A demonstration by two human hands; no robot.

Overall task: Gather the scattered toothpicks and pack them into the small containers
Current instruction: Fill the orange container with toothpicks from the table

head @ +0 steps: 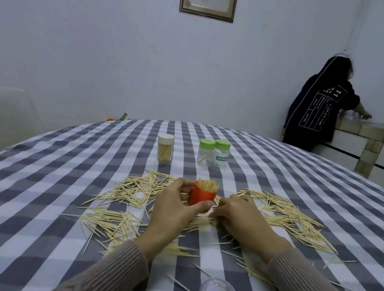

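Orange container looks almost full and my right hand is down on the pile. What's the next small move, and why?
Probably pinch a small bunch from the loose toothpicks under the right hand and lift it to the orange container. The left hand grips that container upright, its top already crowded with toothpicks, so only a few more likely fit.

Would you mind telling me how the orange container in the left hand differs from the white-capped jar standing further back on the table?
The orange container is opaque, while the white-capped jar is clear, showing its toothpicks through the wall. The orange container is open, toothpick tips bristling above its rim; the jar is capped. The left hand has its grip on the orange container, while the jar stands untouched. Both are upright and packed with toothpicks.
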